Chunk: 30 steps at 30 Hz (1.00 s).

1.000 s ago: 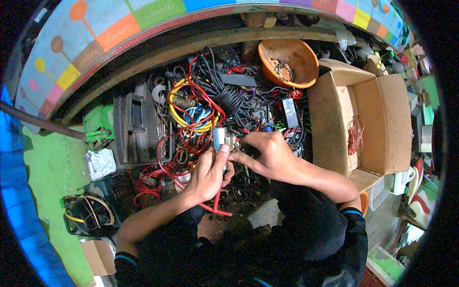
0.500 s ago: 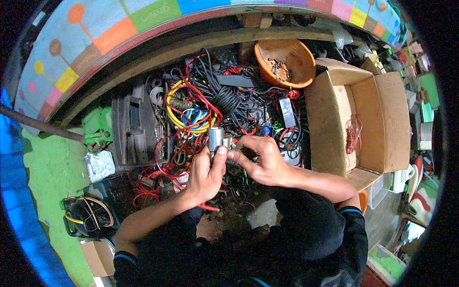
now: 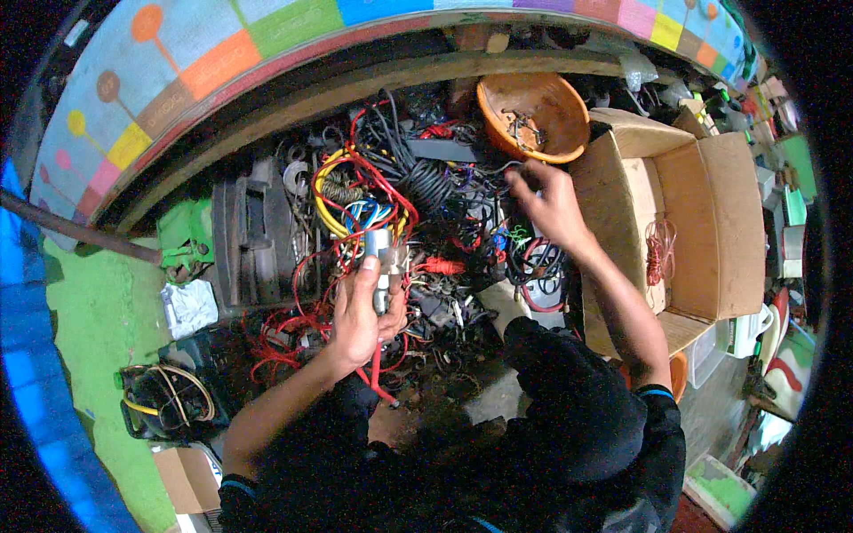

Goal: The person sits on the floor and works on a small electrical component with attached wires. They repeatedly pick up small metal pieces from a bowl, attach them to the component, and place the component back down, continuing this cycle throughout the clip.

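Note:
My left hand (image 3: 360, 315) is closed around a silver metal cylinder (image 3: 378, 242), thumb along its near side. A smaller metal fitting (image 3: 394, 259) sits beside the cylinder at my fingers. Below the hand a thick red cable (image 3: 377, 360) hangs down; whether it joins the cylinder is hidden. My right hand (image 3: 553, 206) is raised over the right part of the pile, just below the orange bowl (image 3: 569, 102). Its thumb and forefinger are apart, slightly blurred, with nothing visible between them. Under both hands lies a tangle of wires, with a black cable coil (image 3: 426, 185) at its middle.
An open cardboard box (image 3: 693, 178) stands at the right, holding a reddish wire bundle (image 3: 659, 251). Small metal bits lie in the bowl. A dark plastic case (image 3: 253, 235) and a green metal part (image 3: 187, 238) are at the left. A wooden beam (image 3: 355, 91) runs behind.
My right hand has left the metal piece and moved up and right toward the bowl. The left hand, still holding the cylinder, has shifted slightly left and turned.

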Motion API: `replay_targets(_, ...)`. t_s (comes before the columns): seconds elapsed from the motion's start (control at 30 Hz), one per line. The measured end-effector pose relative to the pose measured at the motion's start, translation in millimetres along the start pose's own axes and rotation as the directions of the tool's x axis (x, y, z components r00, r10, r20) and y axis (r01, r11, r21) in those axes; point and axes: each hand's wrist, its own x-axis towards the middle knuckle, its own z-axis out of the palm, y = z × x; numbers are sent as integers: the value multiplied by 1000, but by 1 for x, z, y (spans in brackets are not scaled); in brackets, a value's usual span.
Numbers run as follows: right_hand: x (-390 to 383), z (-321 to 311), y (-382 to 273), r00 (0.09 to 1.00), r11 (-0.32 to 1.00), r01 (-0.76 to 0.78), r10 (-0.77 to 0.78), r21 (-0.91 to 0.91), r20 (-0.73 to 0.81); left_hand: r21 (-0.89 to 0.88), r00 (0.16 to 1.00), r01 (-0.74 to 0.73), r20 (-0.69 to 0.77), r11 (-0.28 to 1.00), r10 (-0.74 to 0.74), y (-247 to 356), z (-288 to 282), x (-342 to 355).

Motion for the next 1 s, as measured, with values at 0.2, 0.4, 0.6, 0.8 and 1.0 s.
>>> replay_targets(0.2,81,-36,64,983,893,-155,97,-422,-156,5,994,59,95,998,-60,-3,-5,-1)
replay_targets(0.4,6,-7,-40,922,917,388,-388,95,-20,-10,982,94,167,996,-91,-13,-3,3)
replay_targets(0.6,-43,6,-100,724,774,606,-633,186,273,51,947,88,305,995,-100,-16,-2,2)
replay_targets(0.8,-49,14,-100,714,732,680,-671,30,200,212,979,71,173,975,-109,-10,7,2)
replay_targets(1.0,-61,34,-96,760,754,644,-650,130,11,131,964,111,228,985,-139,-18,3,2)
